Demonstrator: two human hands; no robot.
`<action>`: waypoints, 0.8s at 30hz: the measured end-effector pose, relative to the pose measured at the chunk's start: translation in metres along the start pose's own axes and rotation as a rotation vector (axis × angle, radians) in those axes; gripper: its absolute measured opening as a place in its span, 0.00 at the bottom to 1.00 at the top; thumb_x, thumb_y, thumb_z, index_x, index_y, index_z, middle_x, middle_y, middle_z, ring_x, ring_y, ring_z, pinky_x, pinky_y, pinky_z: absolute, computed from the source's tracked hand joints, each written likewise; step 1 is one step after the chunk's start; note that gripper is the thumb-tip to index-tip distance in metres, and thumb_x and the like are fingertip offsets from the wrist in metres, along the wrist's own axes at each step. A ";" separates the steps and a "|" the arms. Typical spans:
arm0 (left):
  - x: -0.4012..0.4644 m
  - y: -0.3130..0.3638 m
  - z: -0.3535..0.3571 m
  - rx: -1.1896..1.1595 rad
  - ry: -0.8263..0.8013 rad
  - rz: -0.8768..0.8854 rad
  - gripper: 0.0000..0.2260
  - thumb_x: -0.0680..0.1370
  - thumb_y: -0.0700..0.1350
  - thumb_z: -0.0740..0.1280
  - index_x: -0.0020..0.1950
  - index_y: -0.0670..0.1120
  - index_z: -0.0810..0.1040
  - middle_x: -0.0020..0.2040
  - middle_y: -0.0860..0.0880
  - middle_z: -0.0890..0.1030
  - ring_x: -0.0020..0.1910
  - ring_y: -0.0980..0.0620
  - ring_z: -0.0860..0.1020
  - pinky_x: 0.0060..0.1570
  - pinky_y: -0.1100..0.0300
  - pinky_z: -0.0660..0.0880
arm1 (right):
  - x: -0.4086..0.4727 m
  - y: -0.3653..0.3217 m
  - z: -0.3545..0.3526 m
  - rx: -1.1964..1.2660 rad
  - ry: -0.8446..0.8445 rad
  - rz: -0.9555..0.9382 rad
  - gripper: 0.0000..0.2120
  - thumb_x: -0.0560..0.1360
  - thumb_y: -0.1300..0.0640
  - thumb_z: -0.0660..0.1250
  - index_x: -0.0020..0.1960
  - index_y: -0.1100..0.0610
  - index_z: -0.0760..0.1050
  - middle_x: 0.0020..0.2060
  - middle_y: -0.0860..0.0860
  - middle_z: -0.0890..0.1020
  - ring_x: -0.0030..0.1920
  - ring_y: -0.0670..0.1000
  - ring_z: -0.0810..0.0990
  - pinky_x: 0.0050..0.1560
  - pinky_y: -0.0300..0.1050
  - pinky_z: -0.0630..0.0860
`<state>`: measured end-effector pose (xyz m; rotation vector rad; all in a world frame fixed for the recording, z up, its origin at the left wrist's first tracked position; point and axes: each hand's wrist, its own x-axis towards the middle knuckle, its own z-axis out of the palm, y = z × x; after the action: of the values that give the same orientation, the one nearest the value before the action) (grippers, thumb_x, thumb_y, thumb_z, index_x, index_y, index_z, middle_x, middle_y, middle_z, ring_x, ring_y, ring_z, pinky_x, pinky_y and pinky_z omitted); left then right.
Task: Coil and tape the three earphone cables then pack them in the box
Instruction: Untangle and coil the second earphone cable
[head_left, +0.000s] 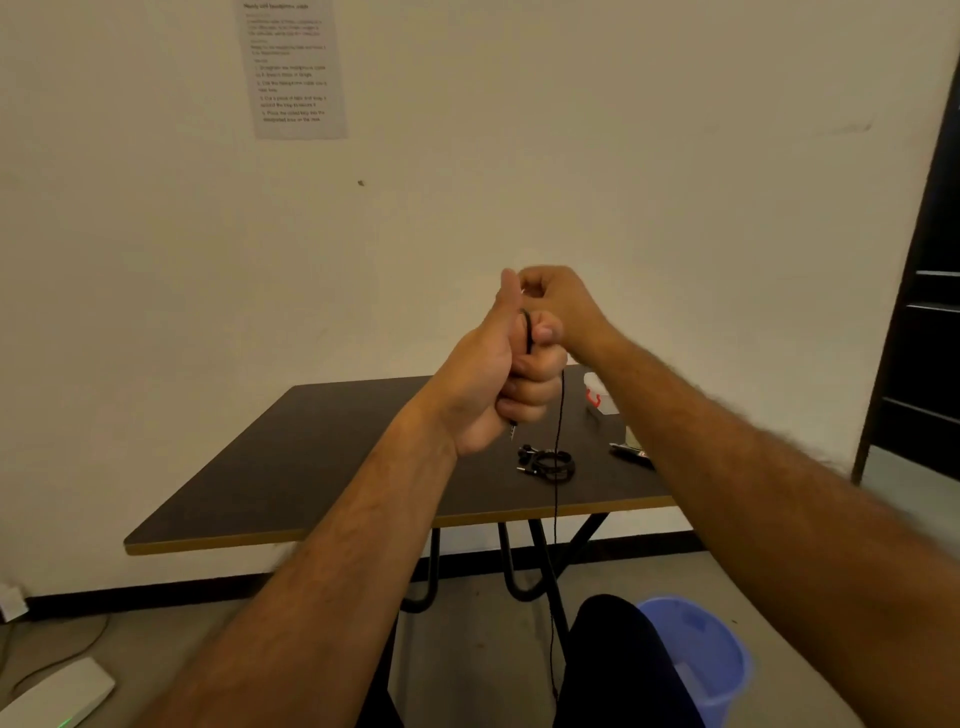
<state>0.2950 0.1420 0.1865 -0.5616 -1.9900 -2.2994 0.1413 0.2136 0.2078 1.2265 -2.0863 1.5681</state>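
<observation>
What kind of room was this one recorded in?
Probably a bare workroom set up for the recording, not a home. A printed instruction sheet is stuck to the plain wall, a single dark table stands against it, and a blue plastic bin sits on the concrete floor.

Thin black earphone cable (559, 441), matt rubbery sheath, with a small shiny metal plug (513, 430) at its end. Table (322, 467) top: dark, matt laminate, pale wood-coloured edge. Near right, a blue bin (701, 660) of smooth, slightly glossy plastic. Printed paper sheet (293, 67) on the matt painted wall (623, 156).
</observation>
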 end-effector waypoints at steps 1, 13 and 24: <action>0.001 0.002 -0.001 0.001 0.010 0.023 0.25 0.79 0.68 0.44 0.38 0.49 0.64 0.27 0.55 0.57 0.24 0.58 0.51 0.23 0.63 0.48 | -0.009 0.006 0.008 0.025 -0.055 0.034 0.14 0.76 0.62 0.67 0.34 0.48 0.76 0.31 0.48 0.78 0.33 0.46 0.76 0.37 0.43 0.75; 0.002 -0.004 -0.033 0.130 0.268 0.182 0.20 0.83 0.60 0.50 0.40 0.48 0.67 0.28 0.55 0.61 0.25 0.58 0.56 0.25 0.64 0.54 | -0.139 0.025 0.052 0.228 -0.310 0.223 0.10 0.80 0.56 0.65 0.50 0.64 0.79 0.29 0.49 0.76 0.26 0.42 0.71 0.28 0.32 0.69; -0.012 -0.036 -0.050 0.469 0.469 0.191 0.17 0.85 0.54 0.52 0.45 0.45 0.72 0.31 0.52 0.68 0.27 0.58 0.64 0.27 0.64 0.61 | -0.161 -0.020 0.031 0.005 -0.355 0.097 0.05 0.79 0.56 0.66 0.49 0.47 0.78 0.28 0.43 0.77 0.30 0.41 0.75 0.36 0.37 0.77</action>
<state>0.2846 0.0971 0.1429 -0.1458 -2.0179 -1.5829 0.2635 0.2600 0.1060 1.5211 -2.3881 1.4831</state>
